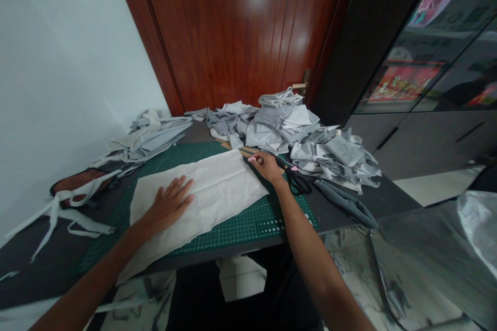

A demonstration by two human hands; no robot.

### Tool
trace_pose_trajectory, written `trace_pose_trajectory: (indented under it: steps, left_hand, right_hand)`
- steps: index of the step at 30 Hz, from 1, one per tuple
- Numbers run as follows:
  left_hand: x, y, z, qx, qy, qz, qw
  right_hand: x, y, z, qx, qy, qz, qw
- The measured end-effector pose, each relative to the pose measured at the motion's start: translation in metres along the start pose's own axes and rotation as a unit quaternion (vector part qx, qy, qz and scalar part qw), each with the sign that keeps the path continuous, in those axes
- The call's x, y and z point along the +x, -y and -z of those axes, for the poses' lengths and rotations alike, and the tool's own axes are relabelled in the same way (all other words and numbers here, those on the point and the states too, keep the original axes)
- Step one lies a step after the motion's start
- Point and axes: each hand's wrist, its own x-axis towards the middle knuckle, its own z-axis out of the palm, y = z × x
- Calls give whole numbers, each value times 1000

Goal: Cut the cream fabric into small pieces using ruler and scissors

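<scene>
A piece of white cloth (217,191) lies across a green cutting mat (233,227), its near left corner hanging over the table edge. Flat on the cloth's left half rests my left hand (169,204), fingers stretched out. At the cloth's far right corner, my right hand (266,166) pinches a small pink piece (252,159) that looks like tailor's chalk. Just right of that hand are black-handled scissors (298,183), with another small pink piece (294,168) beside them. Wooden strips (248,151) lie partly hidden behind the cloth and hand.
Grey and white fabric heaps (279,119) line the back of the dark table (392,199), and more cloth (149,137) is piled at left. White strips (81,220) trail at the left edge. A rolled grey cloth (345,202) lies right. A wooden door (240,36) stands behind.
</scene>
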Motion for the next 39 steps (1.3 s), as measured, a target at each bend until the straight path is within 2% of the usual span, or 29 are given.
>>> trace_pose_trajectory:
  steps: [4, 10, 12, 15, 19, 20, 22, 23, 27, 30, 34, 39]
  left_hand:
    - [-17, -8, 7, 37, 68, 90, 993]
    - [-38, -37, 24, 110, 39, 79, 990]
    - [-39, -52, 37, 116, 59, 90, 987]
    - [-28, -66, 60, 109, 92, 77, 987]
    - [12, -59, 76, 60, 80, -7, 995]
    - [25, -55, 74, 25, 55, -49, 997]
    - [47, -47, 64, -41, -44, -126, 990]
    - [55, -43, 57, -59, -62, -157, 984]
    - [71, -31, 22, -101, -42, -228, 967]
    - [70, -27, 8, -100, -39, -229, 968]
    - [68, -28, 9, -89, -22, -194, 977]
    - [70, -32, 13, -87, -11, -146, 985]
  right_hand:
    - [-1, 6, -2, 5, 8, 3, 1000]
    - [0, 6, -4, 18, 19, 3, 1000]
    - [0, 6, -5, 23, 24, 5, 999]
    - [0, 7, -7, 31, 35, 8, 999]
    - [-2, 11, -12, 41, 59, 10, 997]
    - [-3, 13, -14, 43, 66, 12, 997]
    - [-4, 17, -17, 46, 77, 16, 996]
    - [-4, 20, -18, 45, 79, 18, 996]
    - [-4, 32, -21, 44, 73, 29, 996]
    - [-5, 43, -23, 50, 85, 46, 994]
    - [-10, 55, -27, 93, 142, 88, 982]
    - [-15, 56, -29, 126, 272, 68, 952]
